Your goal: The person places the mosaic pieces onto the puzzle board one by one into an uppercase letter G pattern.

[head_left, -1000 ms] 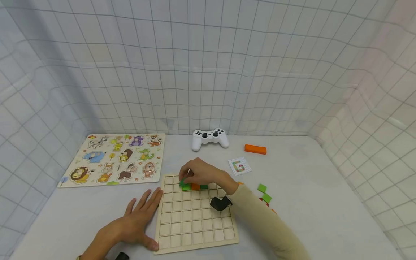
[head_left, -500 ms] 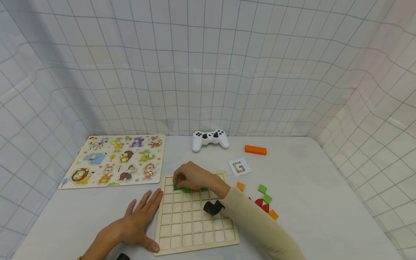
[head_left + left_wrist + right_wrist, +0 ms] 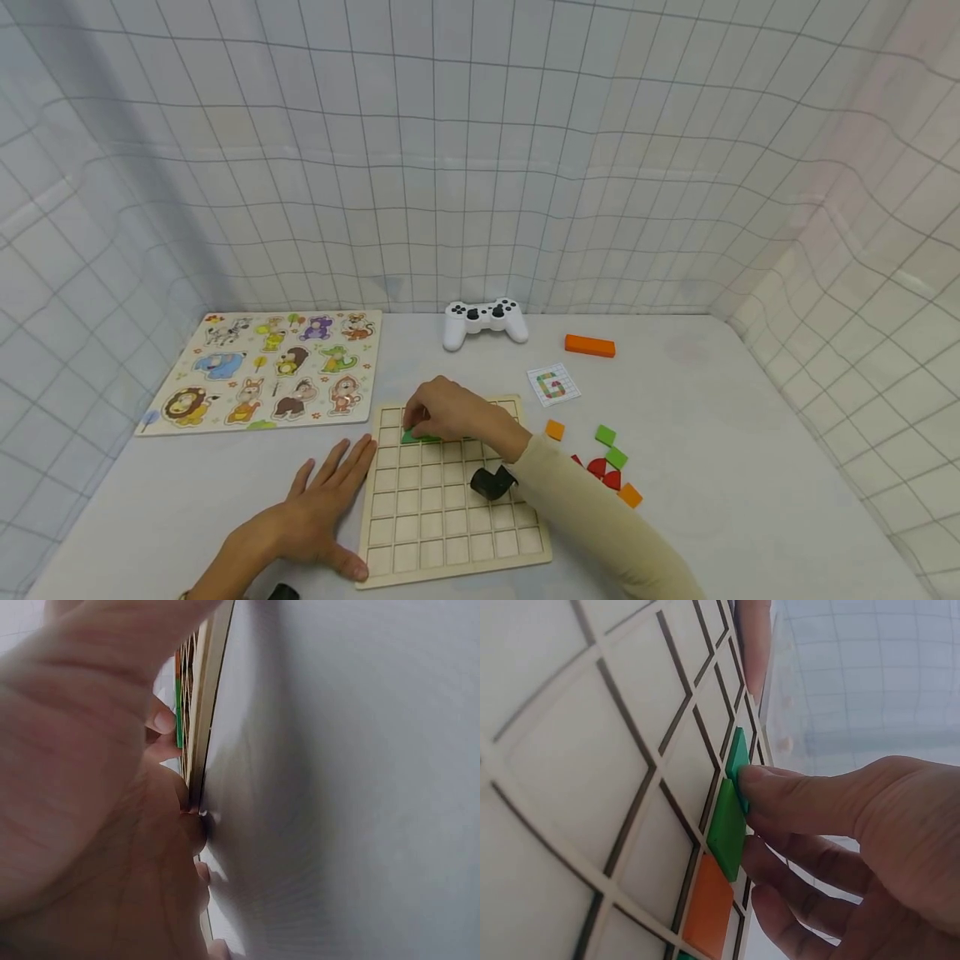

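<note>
My right hand [image 3: 450, 410] is over the upper left of a wooden grid board [image 3: 427, 529]. Its thumb and fingertips pinch a small dark green piece [image 3: 737, 754] at the left end of a row. Beside that piece, in the right wrist view, a light green tile [image 3: 726, 834] and an orange tile [image 3: 708, 909] lie in the grid. My left hand [image 3: 311, 512] lies flat with fingers spread, its fingertips and thumb at the board's left edge. In the left wrist view the palm hides most of the board.
Right of the board lie orange tiles [image 3: 630, 495], green tiles [image 3: 606, 435] and red rounded pieces [image 3: 597, 467]. Behind them are a pattern card [image 3: 553, 384] and an orange block [image 3: 589, 346]. A white game controller [image 3: 485, 322] and an animal puzzle board [image 3: 258, 371] stand farther back.
My right hand has moved left along the row with the dark green piece, then shifted slightly back right. My left hand has stayed in place at the board's edge.
</note>
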Tool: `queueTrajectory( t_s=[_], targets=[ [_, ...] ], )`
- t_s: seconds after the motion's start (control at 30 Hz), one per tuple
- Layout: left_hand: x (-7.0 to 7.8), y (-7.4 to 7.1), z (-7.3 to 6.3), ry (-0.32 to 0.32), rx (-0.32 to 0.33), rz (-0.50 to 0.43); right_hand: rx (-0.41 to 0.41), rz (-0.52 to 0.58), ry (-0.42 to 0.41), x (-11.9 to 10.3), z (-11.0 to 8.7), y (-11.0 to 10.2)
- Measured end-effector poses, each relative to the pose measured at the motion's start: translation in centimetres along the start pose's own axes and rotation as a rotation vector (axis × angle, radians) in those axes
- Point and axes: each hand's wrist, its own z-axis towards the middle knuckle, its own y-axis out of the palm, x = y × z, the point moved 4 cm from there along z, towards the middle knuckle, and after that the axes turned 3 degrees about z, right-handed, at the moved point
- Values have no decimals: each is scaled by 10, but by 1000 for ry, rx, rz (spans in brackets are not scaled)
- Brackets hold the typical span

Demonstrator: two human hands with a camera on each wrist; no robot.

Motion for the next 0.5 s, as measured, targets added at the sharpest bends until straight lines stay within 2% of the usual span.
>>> queueTrajectory(
  t_s=[0.3,0.5],
  targets=[
    [0,-1,2,-13,-9,15,-8,-3,-29,5,-4,-4],
    [2,-2,2,-29,-25,-1,38,9,-71,9,-25,-15]
  ],
)
